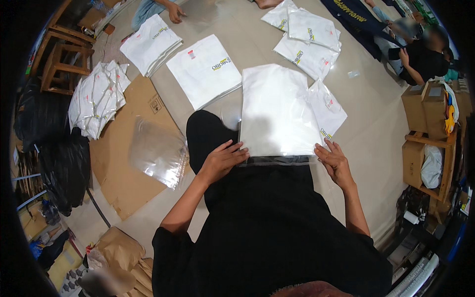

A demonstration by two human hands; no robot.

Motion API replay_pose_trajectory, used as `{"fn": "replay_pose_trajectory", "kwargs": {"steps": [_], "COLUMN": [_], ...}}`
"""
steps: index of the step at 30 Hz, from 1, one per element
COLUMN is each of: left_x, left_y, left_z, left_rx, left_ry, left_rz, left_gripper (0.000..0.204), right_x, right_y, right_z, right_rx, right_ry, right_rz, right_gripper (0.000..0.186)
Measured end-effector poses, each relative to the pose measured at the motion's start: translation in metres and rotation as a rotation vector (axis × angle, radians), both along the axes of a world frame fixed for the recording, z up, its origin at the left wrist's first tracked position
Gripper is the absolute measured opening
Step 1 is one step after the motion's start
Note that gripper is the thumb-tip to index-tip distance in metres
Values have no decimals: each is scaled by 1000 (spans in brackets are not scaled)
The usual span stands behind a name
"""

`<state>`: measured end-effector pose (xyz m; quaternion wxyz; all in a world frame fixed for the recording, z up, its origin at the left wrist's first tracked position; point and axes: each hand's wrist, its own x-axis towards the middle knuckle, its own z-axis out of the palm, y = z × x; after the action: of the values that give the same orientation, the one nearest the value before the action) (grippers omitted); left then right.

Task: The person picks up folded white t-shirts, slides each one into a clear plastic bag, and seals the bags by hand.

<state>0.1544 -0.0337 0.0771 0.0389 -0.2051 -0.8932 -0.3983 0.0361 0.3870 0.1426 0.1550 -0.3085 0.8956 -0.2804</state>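
Observation:
A folded white T-shirt (279,106) lies in a clear plastic bag in front of me, its near end over my lap. The bag's open-looking clear edge (277,161) shows against my black clothes. My left hand (226,159) grips the near left corner of the bag, fingers together. At the near right corner, my right hand (335,159) holds the bag's edge between thumb and fingers. Partly under its right side lies another bagged white T-shirt (327,106). Beyond my left knee sits a stack of folded white T-shirts (204,69) with printed fronts.
Empty clear bags (158,151) lie on flattened cardboard (114,173) at left. Bagged shirts form piles at far left (98,99) and far right (309,39). Another folded shirt stack (151,43) is near a co-worker's hand (175,12). A person (428,57) sits at right, above cartons (425,109).

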Motion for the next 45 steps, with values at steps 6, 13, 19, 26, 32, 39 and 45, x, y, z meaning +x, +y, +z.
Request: {"fn": "replay_pose_trajectory", "kwargs": {"steps": [6,13,19,26,32,39,45], "left_x": [11,16,5,0,-12,-11,-10], "left_y": [6,10,17,11,10,2,-4], "left_z": [-3,-11,11,27,48,31,34], "left_rx": [-33,32,17,-22,-39,-61,-19], "left_ry": [43,190,276,305,298,290,268], "left_rz": [80,185,287,286,231,154,205], "left_gripper": [36,20,17,20,23,24,21], "right_x": [4,-13,-4,-5,-7,-7,13], "right_y": [10,-74,-197,-216,-213,-214,-203], "right_z": [5,23,0,-4,-6,0,19], "right_rx": [41,-233,-246,-193,-177,-115,-337], "right_ry": [47,35,-533,-728,-862,-663,-514], "right_rz": [58,58,202,170,143,291,360], "right_gripper": [37,22,27,29,26,25,13]}}
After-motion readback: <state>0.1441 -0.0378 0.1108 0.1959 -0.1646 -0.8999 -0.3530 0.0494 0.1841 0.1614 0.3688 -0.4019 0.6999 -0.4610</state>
